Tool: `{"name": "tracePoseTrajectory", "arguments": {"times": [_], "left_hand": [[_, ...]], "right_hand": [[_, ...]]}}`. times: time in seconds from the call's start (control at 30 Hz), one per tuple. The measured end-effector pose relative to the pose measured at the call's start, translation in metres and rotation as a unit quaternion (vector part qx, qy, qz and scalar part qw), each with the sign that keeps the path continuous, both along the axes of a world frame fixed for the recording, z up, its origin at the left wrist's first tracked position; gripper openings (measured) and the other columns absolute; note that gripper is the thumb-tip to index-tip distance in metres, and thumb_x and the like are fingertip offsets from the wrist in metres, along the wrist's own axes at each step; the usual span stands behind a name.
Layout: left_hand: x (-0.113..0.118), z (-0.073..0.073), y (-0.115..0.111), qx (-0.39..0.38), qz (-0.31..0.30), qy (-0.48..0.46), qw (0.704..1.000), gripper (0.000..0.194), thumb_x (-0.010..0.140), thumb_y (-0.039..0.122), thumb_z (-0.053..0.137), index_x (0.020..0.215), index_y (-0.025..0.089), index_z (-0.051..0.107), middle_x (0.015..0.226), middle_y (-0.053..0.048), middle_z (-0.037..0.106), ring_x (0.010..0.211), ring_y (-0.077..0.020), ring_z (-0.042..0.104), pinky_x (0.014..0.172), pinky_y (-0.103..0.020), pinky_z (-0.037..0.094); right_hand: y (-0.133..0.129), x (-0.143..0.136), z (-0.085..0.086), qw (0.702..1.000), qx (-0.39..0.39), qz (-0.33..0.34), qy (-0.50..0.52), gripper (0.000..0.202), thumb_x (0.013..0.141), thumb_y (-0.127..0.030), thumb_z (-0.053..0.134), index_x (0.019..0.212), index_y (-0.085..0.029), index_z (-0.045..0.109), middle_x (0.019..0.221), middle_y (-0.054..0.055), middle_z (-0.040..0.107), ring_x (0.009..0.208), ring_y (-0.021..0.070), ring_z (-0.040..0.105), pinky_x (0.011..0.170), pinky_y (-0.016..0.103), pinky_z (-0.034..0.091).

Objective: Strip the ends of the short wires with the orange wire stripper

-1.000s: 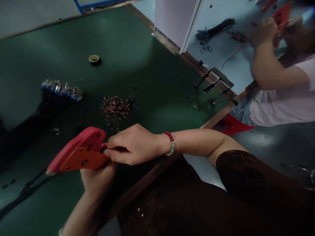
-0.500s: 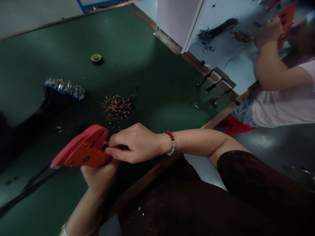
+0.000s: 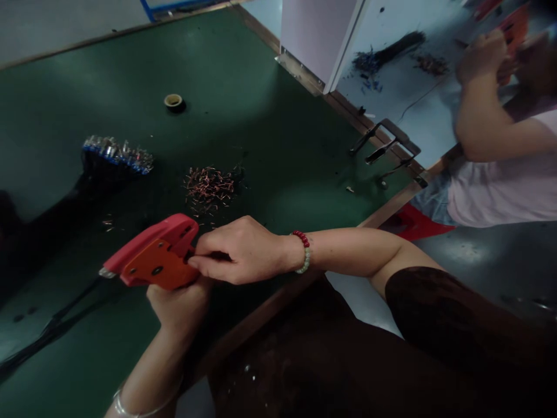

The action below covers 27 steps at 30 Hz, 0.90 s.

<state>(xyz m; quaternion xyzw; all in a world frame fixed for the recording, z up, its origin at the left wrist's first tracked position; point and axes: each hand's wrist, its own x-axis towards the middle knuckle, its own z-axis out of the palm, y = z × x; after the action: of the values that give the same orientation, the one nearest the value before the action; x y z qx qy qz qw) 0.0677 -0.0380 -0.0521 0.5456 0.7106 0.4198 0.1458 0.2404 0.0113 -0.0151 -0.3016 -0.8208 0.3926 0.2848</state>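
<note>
My left hand [image 3: 180, 305] is wrapped round the handle of a red and orange hand tool [image 3: 152, 255], whose tip points left. Dark wires [image 3: 56, 325] run from near that tip toward the lower left. At the tool's rear end my right hand [image 3: 243, 249] is pinched, with thumb and forefinger pressed together; what they hold is hidden. Beyond the tool lies a pile of short copper-coloured wire bits [image 3: 211, 186] on the green table [image 3: 143, 64]. A thick black wire bundle with blue and silver ends [image 3: 119, 155] rests to the left of the pile.
A tape roll [image 3: 174, 103] sits farther back. On the right edge stands a black metal frame [image 3: 394, 139], near a pale upright panel [image 3: 319, 40]. At the right, another person [image 3: 500, 180] holds a similar orange tool [image 3: 516, 29] by another wire bundle [image 3: 400, 47].
The tool and my left hand have moved slightly right and up, and the tool's tip is now a little higher. My right hand stays at the tool's rear.
</note>
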Motion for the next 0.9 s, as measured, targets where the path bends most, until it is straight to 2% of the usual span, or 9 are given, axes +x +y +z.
{"name": "tracePoseTrajectory", "arguments": {"times": [0.2, 0.33, 0.43, 0.5, 0.6, 0.73, 0.8, 0.9], "left_hand": [[0.003, 0.002, 0.002, -0.029, 0.016, -0.024, 0.999, 0.025, 0.065, 0.04, 0.071, 0.061, 0.023, 0.053, 0.048, 0.004, 0.054, 0.044, -0.0143, 0.05, 0.044, -0.027, 0.04], [0.005, 0.004, 0.004, -0.045, 0.003, -0.064, 0.997, 0.023, 0.066, 0.038, 0.074, 0.066, 0.022, 0.058, 0.052, 0.003, 0.06, 0.048, -0.0159, 0.056, 0.047, -0.028, 0.045], [0.002, 0.004, 0.006, -0.054, -0.004, -0.113, 0.992, 0.025, 0.065, 0.038, 0.08, 0.076, 0.02, 0.067, 0.064, 0.0, 0.068, 0.059, -0.0177, 0.063, 0.056, -0.028, 0.053], [0.0, 0.004, 0.007, -0.053, -0.009, -0.17, 0.984, 0.031, 0.063, 0.035, 0.086, 0.086, 0.018, 0.073, 0.078, -0.003, 0.075, 0.072, -0.0195, 0.07, 0.069, -0.03, 0.059], [-0.005, 0.005, 0.007, -0.046, -0.04, -0.288, 0.956, 0.033, 0.064, 0.027, 0.09, 0.092, 0.018, 0.074, 0.089, -0.003, 0.077, 0.083, -0.0178, 0.072, 0.084, -0.029, 0.061], [-0.012, 0.008, 0.01, -0.055, -0.115, -0.469, 0.874, 0.022, 0.074, 0.018, 0.083, 0.093, 0.018, 0.071, 0.081, -0.001, 0.074, 0.081, -0.016, 0.071, 0.086, -0.029, 0.062], [-0.016, 0.011, 0.012, -0.059, -0.141, -0.517, 0.842, 0.02, 0.077, 0.016, 0.08, 0.094, 0.019, 0.07, 0.079, -0.002, 0.073, 0.081, -0.0169, 0.071, 0.085, -0.031, 0.064], [-0.021, 0.016, 0.015, -0.047, -0.15, -0.533, 0.831, 0.015, 0.079, 0.015, 0.076, 0.092, 0.019, 0.069, 0.078, -0.002, 0.071, 0.08, -0.019, 0.071, 0.083, -0.034, 0.065]], "right_hand": [[0.001, 0.0, -0.005, 1.0, 0.005, -0.003, 0.029, 0.028, 0.105, -0.029, 0.053, 0.082, -0.016, 0.063, 0.079, 0.0, 0.065, 0.072, 0.0114, 0.056, 0.067, 0.024, 0.034], [0.004, 0.0, -0.007, 0.999, -0.002, -0.011, 0.033, 0.026, 0.104, -0.028, 0.053, 0.084, -0.014, 0.063, 0.079, 0.0, 0.064, 0.071, 0.0109, 0.055, 0.067, 0.024, 0.034], [0.008, 0.002, -0.006, 0.999, -0.012, -0.02, 0.034, 0.026, 0.104, -0.027, 0.053, 0.083, -0.014, 0.063, 0.077, -0.001, 0.063, 0.069, 0.0102, 0.054, 0.067, 0.024, 0.034], [0.01, 0.004, -0.005, 0.999, -0.013, -0.024, 0.035, 0.026, 0.104, -0.028, 0.054, 0.083, -0.015, 0.064, 0.075, -0.001, 0.063, 0.068, 0.01, 0.054, 0.067, 0.024, 0.034], [0.015, 0.007, -0.006, 0.999, 0.001, -0.03, 0.031, 0.024, 0.103, -0.028, 0.055, 0.087, -0.015, 0.067, 0.078, 0.0, 0.066, 0.07, 0.0106, 0.056, 0.067, 0.024, 0.034], [0.025, 0.009, -0.013, 0.998, 0.032, -0.055, 0.005, 0.023, 0.102, -0.03, 0.058, 0.089, -0.015, 0.07, 0.081, 0.001, 0.071, 0.071, 0.0114, 0.059, 0.067, 0.024, 0.035], [0.03, 0.01, -0.017, 0.996, 0.042, -0.075, -0.016, 0.023, 0.102, -0.032, 0.06, 0.092, -0.015, 0.071, 0.081, 0.001, 0.071, 0.072, 0.0117, 0.06, 0.067, 0.025, 0.035], [0.041, 0.015, -0.02, 0.992, 0.044, -0.107, -0.043, 0.022, 0.1, -0.035, 0.066, 0.095, -0.015, 0.073, 0.083, 0.001, 0.073, 0.074, 0.0121, 0.063, 0.069, 0.025, 0.037]]}}
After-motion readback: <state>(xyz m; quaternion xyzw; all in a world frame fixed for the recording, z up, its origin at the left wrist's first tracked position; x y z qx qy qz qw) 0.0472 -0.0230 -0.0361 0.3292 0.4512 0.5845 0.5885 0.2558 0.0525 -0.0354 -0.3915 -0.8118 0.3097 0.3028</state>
